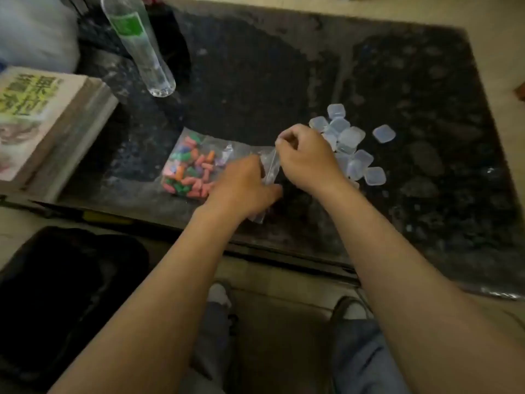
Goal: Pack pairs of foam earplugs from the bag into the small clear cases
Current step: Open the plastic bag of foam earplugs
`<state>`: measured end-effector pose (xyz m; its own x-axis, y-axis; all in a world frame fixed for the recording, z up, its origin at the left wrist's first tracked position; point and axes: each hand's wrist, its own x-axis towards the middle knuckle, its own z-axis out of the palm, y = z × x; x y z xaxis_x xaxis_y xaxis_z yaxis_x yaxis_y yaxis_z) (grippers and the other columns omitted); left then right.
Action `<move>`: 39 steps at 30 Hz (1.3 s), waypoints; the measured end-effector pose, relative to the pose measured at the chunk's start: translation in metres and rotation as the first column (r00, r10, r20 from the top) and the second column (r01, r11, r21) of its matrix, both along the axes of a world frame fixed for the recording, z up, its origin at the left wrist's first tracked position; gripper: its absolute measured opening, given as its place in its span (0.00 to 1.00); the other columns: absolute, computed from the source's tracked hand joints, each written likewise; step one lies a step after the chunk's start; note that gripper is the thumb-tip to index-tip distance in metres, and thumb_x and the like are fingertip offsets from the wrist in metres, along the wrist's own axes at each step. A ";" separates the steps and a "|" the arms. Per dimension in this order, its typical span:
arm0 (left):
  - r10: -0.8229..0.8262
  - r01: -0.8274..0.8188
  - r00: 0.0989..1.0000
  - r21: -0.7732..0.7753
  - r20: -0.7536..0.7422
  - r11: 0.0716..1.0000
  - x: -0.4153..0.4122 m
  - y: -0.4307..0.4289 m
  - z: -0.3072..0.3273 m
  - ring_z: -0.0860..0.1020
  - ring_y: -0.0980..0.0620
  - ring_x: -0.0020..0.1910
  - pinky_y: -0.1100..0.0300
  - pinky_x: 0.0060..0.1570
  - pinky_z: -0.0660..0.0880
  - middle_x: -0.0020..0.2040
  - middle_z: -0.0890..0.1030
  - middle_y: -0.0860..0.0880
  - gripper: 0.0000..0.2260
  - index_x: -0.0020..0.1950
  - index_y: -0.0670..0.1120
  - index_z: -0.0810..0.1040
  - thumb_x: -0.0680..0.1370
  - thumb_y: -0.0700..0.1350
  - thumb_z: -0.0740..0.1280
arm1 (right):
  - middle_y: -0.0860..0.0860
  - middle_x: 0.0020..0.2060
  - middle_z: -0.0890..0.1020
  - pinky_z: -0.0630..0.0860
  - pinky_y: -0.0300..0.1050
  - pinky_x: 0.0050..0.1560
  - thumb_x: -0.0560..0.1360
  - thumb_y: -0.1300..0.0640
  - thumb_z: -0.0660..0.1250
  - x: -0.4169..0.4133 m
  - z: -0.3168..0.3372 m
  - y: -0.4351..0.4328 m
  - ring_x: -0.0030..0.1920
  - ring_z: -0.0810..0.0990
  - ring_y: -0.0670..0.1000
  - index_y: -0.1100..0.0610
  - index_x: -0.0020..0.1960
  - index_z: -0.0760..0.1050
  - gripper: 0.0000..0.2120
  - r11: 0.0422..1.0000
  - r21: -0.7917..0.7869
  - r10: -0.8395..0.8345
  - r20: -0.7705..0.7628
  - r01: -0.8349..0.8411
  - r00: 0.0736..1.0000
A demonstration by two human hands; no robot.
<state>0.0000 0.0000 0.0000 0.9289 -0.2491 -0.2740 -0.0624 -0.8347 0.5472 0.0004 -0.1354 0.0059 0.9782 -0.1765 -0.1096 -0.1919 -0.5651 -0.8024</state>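
Bag mouth being worked, cases waiting

Head view. The bag (216, 155) of thin clear plastic lies flat on the dark surface (284, 81), its filled end beyond and to the outside of the left hand (244, 186). The earplugs (187, 172), pink, orange, green and a few purple, are heaped loose in that far end. The left hand lies over the mouth end, back to the camera and fingers hidden, so I cannot tell whether it grips the film or only presses it down. A corner of plastic shows just below its wrist. The right hand (304, 155) is curled, thumb and fingertips pinching the raised mouth strip, which stands up between the two hands.

The clear cases (349, 143) sit in a loose pile just beyond and to the outside of the right hand. One lies apart, further out on that side. None looks filled, so the packing itself is judged not yet begun.

Handling, as judgement: the film is light, limp and slick and will slide unless pinned, so take it by the stiffer mouth strip, one lip per hand. The plugs are soft and nearly weightless, and they squash and spring back. Pinch each lightly at mid-body. The cases look rigid, light and smooth, likely to skate, so hold one by its edges.

Beyond the left hand and well apart stand a bottle (139, 44) and a book (42, 115)
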 end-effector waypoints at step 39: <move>0.158 -0.282 0.952 -0.554 -0.262 0.783 -0.016 0.023 0.043 0.80 0.56 0.29 0.63 0.29 0.77 0.37 0.83 0.43 0.05 0.53 0.43 0.79 0.79 0.39 0.72 | 0.57 0.36 0.85 0.81 0.44 0.33 0.79 0.63 0.68 -0.035 0.031 0.008 0.35 0.85 0.53 0.59 0.48 0.78 0.02 0.796 0.596 0.073 -0.274 0.110 0.959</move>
<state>-0.0163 0.0231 0.0434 0.9226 -0.2130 -0.3216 0.2406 -0.3341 0.9113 -0.0348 -0.1275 0.0365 0.8901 -0.0033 -0.4557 -0.4556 0.0189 -0.8900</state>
